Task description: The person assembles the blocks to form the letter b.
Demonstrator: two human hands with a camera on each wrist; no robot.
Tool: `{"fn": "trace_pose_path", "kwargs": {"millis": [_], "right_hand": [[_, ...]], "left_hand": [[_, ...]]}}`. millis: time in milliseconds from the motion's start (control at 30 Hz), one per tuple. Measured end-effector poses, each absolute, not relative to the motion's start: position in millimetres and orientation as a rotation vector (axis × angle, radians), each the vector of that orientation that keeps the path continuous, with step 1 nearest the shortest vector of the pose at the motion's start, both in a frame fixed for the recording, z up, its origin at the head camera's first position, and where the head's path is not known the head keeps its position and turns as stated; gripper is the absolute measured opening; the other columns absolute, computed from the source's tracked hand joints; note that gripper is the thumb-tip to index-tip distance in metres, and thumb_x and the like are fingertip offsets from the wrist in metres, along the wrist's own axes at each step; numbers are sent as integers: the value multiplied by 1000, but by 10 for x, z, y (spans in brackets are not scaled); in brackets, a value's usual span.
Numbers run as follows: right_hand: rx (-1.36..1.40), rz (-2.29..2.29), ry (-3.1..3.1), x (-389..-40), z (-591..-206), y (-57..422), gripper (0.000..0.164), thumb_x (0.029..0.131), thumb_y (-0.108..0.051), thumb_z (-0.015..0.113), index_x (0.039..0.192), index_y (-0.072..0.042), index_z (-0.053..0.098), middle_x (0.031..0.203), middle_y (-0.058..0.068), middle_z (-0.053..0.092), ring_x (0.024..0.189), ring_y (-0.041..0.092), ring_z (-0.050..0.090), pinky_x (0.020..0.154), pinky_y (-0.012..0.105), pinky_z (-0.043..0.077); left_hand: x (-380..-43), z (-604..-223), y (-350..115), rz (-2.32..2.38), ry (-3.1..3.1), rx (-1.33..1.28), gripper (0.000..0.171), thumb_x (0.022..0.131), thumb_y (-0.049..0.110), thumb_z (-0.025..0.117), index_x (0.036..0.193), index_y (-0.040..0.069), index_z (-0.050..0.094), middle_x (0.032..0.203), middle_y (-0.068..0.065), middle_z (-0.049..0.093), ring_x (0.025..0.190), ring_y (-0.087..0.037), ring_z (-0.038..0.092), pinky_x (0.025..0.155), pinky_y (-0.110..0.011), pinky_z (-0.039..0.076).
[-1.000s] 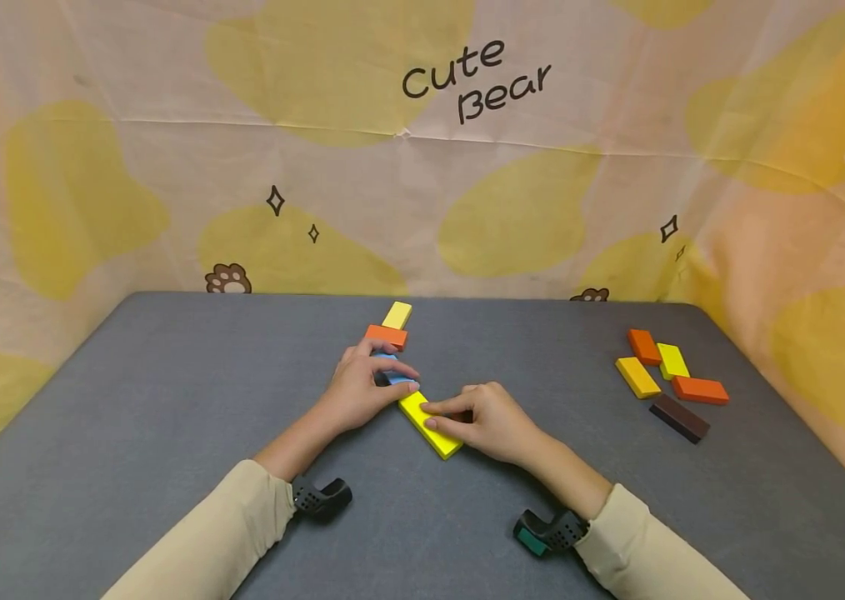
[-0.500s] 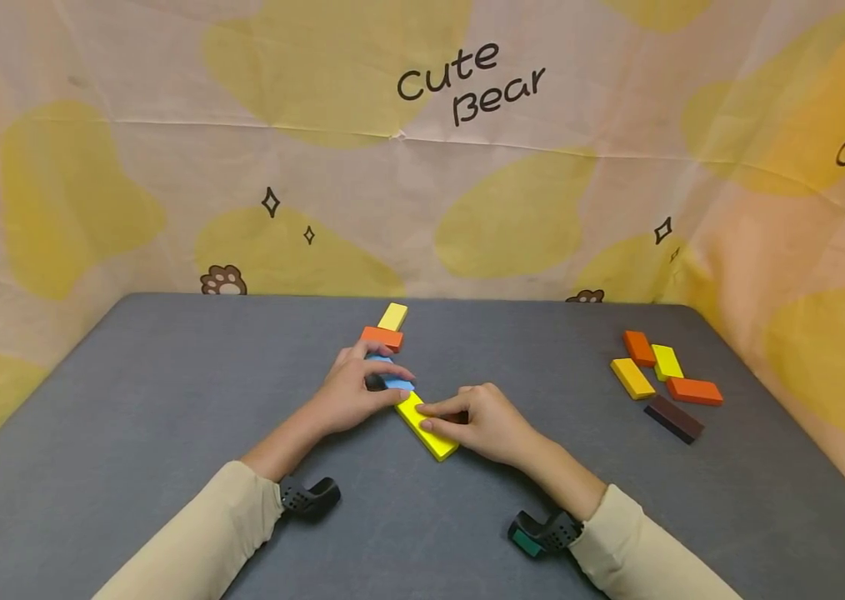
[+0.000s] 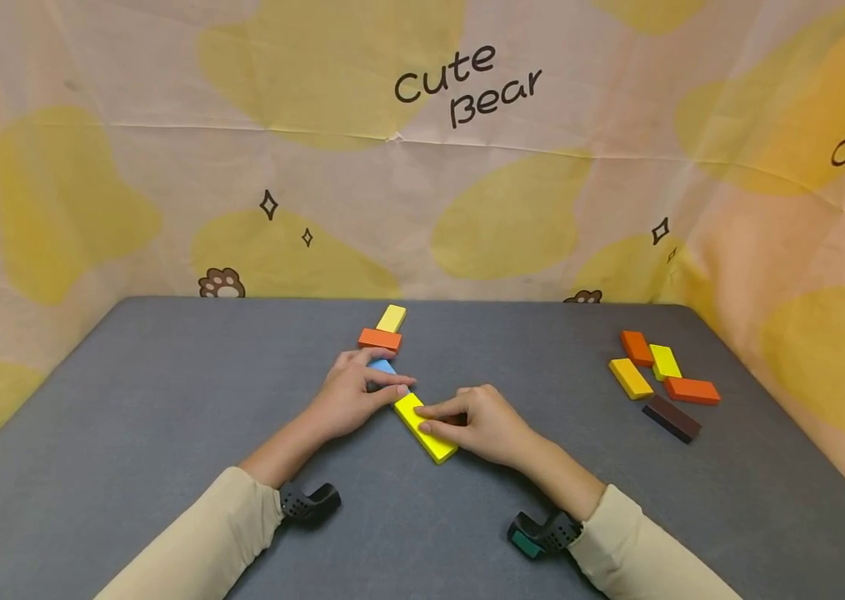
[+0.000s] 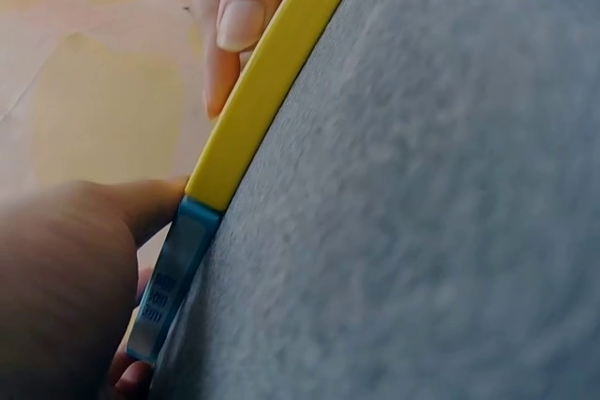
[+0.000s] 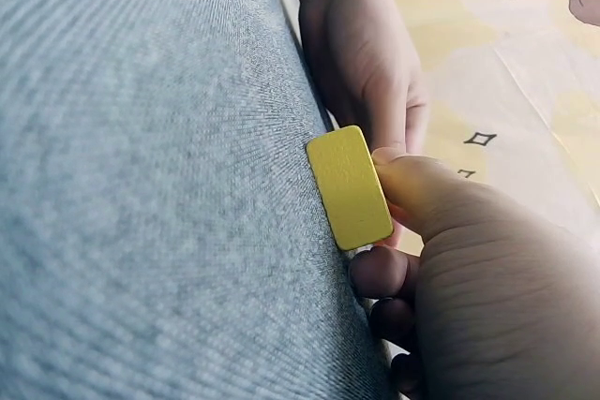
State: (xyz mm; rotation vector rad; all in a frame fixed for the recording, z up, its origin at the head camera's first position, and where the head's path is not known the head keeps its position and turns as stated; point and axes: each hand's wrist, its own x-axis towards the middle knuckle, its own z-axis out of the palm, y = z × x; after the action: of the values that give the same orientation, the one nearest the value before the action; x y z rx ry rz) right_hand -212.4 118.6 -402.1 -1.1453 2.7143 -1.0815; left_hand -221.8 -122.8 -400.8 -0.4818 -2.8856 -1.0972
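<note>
A yellow block (image 3: 433,446) lies flat and slanted on the grey table, its far end against a blue block (image 3: 381,367). My left hand (image 3: 351,392) holds the blue block, thumb near the joint and fingers along it, hiding much of it. Small dark print shows on the side of the blue block (image 4: 173,278) in the left wrist view. With thumb and index finger on its top, my right hand (image 3: 493,425) holds the yellow block; the other fingers curl by its side. Just beyond the left fingers lies an orange block (image 3: 380,340), then a pale yellow block (image 3: 392,318).
On the right of the grey table (image 3: 167,400) lies a loose group: a dark brown block (image 3: 672,418), two orange blocks (image 3: 692,391), an amber block (image 3: 630,379) and a yellow block (image 3: 666,362). A patterned cloth (image 3: 347,200) hangs behind the table's far edge.
My left fingers have shifted slightly over the blue block, covering more of its middle. The right hand stays at the yellow block. The head view has turned a little.
</note>
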Motion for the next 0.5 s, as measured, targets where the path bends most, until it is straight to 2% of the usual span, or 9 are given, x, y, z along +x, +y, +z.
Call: {"fn": "trace_pose_path", "kwargs": {"millis": [233, 500], "right_hand": [[-1168, -1068, 2723, -2120, -4031, 1200, 27, 92, -29, 75, 117, -22, 78, 59, -8, 52, 53, 4, 37, 48, 21, 32], [-1176, -1072, 2724, -2113, -4032, 1182, 26, 91, -30, 76, 115, -22, 79, 60, -9, 56, 53, 4, 37, 49, 21, 32]], "left_hand": [[-2174, -3996, -1159, -1056, -2907, -440, 24, 96, 35, 68, 119, 34, 76, 158, -11, 44, 146, -42, 29, 111, -66, 32], [-2160, -4001, -1152, -995, -2919, -455, 24, 94, 40, 70, 118, 37, 76, 155, -3, 49, 141, -38, 34, 108, -62, 34]]}}
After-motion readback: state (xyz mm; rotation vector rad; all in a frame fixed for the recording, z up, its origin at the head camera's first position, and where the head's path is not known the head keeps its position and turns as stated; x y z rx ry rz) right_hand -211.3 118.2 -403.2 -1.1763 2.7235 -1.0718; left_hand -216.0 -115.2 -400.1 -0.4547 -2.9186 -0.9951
